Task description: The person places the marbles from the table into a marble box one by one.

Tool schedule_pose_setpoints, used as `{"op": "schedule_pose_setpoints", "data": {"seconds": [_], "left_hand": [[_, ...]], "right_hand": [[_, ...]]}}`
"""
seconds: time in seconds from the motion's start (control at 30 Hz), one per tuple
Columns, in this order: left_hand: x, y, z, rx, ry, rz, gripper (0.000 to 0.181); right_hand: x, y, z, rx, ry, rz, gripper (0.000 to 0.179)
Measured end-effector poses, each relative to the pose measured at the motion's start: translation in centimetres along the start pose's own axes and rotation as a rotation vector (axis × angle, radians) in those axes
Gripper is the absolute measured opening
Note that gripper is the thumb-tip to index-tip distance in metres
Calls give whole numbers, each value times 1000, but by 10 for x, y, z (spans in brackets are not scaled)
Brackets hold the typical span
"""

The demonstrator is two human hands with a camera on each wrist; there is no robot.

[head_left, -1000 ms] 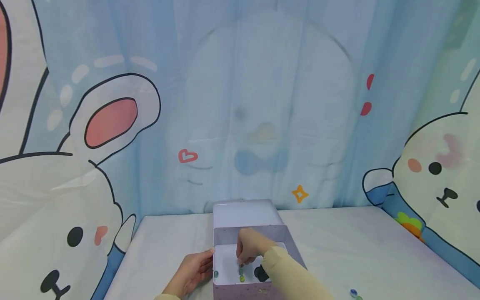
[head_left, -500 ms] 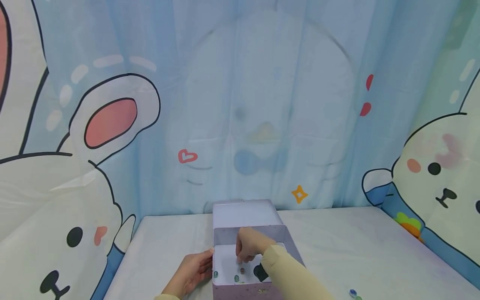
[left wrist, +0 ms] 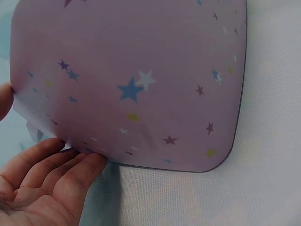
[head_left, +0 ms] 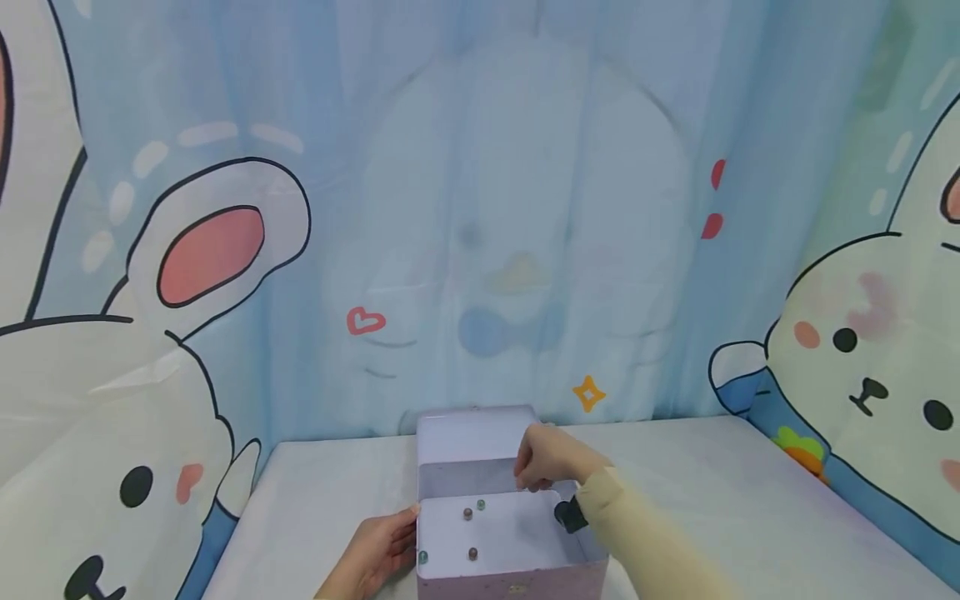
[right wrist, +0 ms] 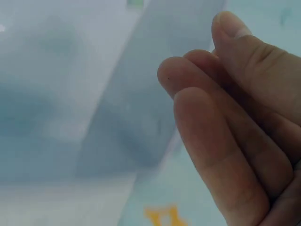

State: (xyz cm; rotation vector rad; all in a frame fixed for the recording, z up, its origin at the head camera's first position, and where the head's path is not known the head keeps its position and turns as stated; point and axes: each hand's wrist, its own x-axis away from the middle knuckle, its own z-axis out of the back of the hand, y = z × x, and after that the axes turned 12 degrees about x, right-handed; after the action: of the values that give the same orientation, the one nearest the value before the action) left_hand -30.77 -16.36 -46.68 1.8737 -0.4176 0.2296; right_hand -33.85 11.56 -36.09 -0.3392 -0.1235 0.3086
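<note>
A lilac box [head_left: 512, 582] with a hinged lid [head_left: 475, 436] stands open on the table. Several small glass marbles [head_left: 472, 553] lie apart on its white floor, toward the left side. My left hand [head_left: 375, 550] rests against the box's left side, thumb at the rim; in the left wrist view its nearly straight fingers [left wrist: 84, 167] touch the lower edge of the star-printed wall [left wrist: 141, 113]. Over the box's right back part hovers my right hand [head_left: 547, 458], away from the marbles. Its loosely bent fingers [right wrist: 197, 127] show nothing held in the right wrist view.
White cloth covers the table [head_left: 345, 475] around the box. Behind it hangs a blue curtain [head_left: 630, 300] printed with cartoon rabbits. A dark wrist camera [head_left: 572, 514] sits on my right wrist, above the box's right wall.
My right hand has risen and moved right, away from the marbles. The marbles in the box have spread apart. My left hand stays at the box's side. The head view has shifted slightly.
</note>
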Motion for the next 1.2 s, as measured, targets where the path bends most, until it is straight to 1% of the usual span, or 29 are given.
{"op": "schedule_pose_setpoints", "data": {"seconds": [0.1,0.13,0.17,0.27,0.33,0.4,0.5,0.63,0.73,0.83,0.87,1.0,1.2], "left_hand": [[1,0,1,-1,-2,-5,67],[1,0,2,-1,-4,-8,67],[2,0,3,2,-6,-12,67],[3,0,6,9,-4,-19,68],[4,1,7,14,1,-21,70],[5,1,9,16,3,-22,71],[5,2,12,21,1,-25,71],[4,3,14,28,4,-27,68],[4,3,15,34,12,-15,68],[4,2,13,33,13,-4,67],[4,1,13,28,8,-5,67],[4,-1,11,22,6,1,66],[3,-1,3,17,2,13,67]], "right_hand": [[15,30,22,22,22,-56,8],[21,40,29,25,22,-90,7],[28,51,35,32,22,-124,6],[50,83,53,53,23,-191,5],[65,103,59,56,24,-234,7],[79,120,61,68,22,-264,9],[94,141,50,71,2,-327,13],[105,161,21,44,-57,-386,16],[111,170,0,16,-110,-418,17],[116,176,-14,13,-137,-439,17],[118,177,-17,11,-140,-449,17],[124,177,-22,18,-143,-447,15],[133,172,-23,44,-146,-432,15]]}}
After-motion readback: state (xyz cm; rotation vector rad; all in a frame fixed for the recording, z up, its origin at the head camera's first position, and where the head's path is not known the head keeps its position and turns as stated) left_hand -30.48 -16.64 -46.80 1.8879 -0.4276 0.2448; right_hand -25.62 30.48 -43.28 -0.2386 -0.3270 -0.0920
